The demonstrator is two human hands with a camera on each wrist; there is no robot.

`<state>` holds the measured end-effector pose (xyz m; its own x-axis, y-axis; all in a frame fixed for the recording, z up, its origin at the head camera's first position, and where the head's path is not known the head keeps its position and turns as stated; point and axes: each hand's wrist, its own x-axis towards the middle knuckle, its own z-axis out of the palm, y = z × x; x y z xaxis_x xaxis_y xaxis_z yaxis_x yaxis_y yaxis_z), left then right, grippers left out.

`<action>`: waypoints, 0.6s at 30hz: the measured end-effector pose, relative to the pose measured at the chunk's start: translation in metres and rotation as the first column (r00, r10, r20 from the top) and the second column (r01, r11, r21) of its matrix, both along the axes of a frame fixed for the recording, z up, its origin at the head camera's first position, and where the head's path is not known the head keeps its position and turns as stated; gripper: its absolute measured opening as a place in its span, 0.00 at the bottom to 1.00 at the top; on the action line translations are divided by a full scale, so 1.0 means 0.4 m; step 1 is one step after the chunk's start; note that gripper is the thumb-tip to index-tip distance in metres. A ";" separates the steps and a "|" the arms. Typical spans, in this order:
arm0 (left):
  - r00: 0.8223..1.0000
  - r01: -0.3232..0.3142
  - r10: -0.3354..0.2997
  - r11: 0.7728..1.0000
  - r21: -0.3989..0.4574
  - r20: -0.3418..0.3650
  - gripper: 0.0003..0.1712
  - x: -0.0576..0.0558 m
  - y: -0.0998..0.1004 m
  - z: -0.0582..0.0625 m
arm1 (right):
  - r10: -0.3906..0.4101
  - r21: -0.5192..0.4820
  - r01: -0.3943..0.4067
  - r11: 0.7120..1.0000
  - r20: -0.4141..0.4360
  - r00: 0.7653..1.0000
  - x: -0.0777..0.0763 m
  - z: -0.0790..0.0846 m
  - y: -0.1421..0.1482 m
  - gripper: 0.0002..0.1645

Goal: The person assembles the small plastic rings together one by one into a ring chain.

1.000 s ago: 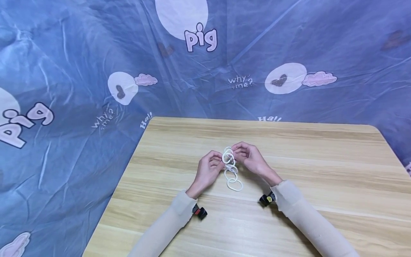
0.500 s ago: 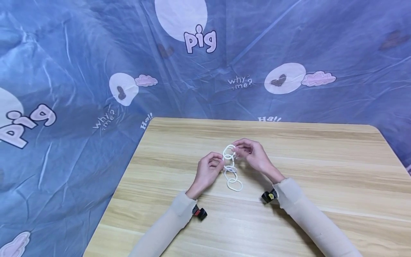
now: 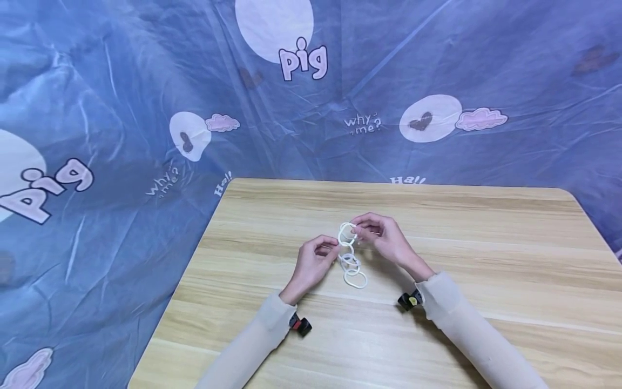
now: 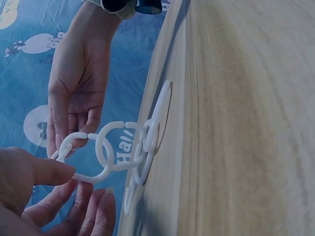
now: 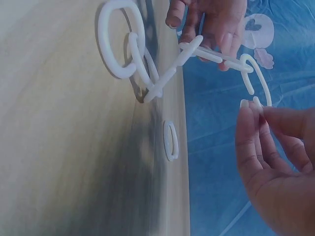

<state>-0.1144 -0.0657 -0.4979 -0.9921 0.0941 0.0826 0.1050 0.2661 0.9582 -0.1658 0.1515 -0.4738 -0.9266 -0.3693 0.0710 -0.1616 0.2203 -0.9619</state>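
White plastic chain links hang joined in a short chain between the hands. My left hand (image 3: pixel 313 266) pinches one link (image 4: pixel 91 179) between thumb and fingers, near the chain's upper end. Thumb and fingertips of my right hand (image 3: pixel 386 239) pinch the end link (image 5: pixel 266 89), which has a small gap in its ring and hooks around the link in the left hand. Below, the chain drops to the tabletop, where its lowest link (image 5: pixel 103 37) lies, seen large in the right wrist view.
A separate white link (image 5: pixel 166 140) lies on the wooden table (image 3: pixel 437 335), shown in the right wrist view. Dark wrist cameras sit under the left (image 3: pixel 304 326) and right (image 3: pixel 405 302) cuffs. A blue printed cloth (image 3: pixel 291 135) hangs behind the table's far edge.
My right hand has shifted slightly right with the end link, rising and then dipping a little. The left hand has barely moved. The lowest link stays in place.
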 end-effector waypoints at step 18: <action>0.998 -0.011 0.014 0.999 0.048 -0.060 0.12 -0.010 -0.010 0.041 | 0.008 -0.037 -0.007 0.999 0.036 0.999 0.024 0.007 -0.018 0.15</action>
<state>-0.1184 -0.0699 -0.4813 -0.9863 0.0764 0.1464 0.1600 0.2220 0.9618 -0.1562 0.1443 -0.4712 -0.9259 -0.3742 0.0515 -0.1285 0.1838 -0.9745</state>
